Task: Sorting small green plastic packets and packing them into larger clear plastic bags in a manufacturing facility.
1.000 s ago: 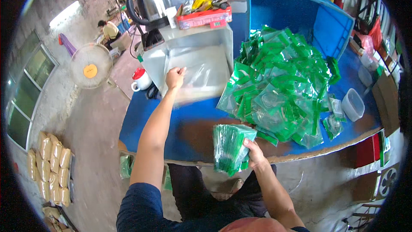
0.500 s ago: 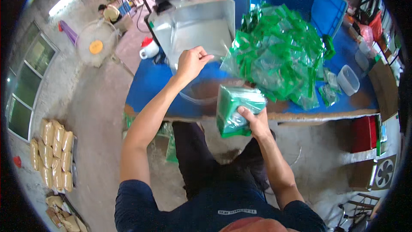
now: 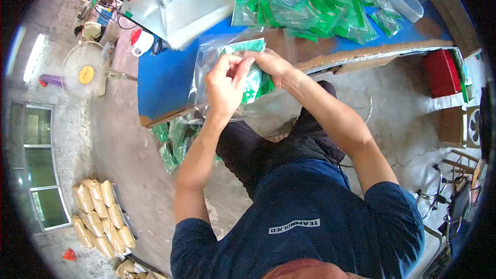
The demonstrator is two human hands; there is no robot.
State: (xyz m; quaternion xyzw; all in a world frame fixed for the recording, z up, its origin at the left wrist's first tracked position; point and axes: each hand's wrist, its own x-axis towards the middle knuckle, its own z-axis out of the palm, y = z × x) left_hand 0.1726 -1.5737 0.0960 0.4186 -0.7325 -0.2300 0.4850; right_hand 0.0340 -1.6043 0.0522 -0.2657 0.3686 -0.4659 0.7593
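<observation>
Both my hands meet at the near edge of the blue table. My right hand (image 3: 273,66) is closed on a stack of green-and-clear plastic packets (image 3: 252,87). Its fingertips are partly hidden behind the left ones. My left hand (image 3: 225,85) is pinched at the top of the stack, thumb against fingers, with a large clear plastic bag (image 3: 198,80) spread around it. The bag seems to be in that pinch, and I cannot tell how far it wraps the stack. Beyond the hands lies a big heap of similar green packets (image 3: 315,5).
A metal tray (image 3: 186,8) stands at the far left of the blue table (image 3: 160,82), near a white jug with a red lid (image 3: 142,42). A clear plastic tub (image 3: 407,4) sits at the right. More green packets (image 3: 178,139) lie below the table's left end.
The view has turned and dropped toward my body. My right hand has brought the stack up to my left hand, which was empty-looking and apart. The clear bag now surrounds the left hand.
</observation>
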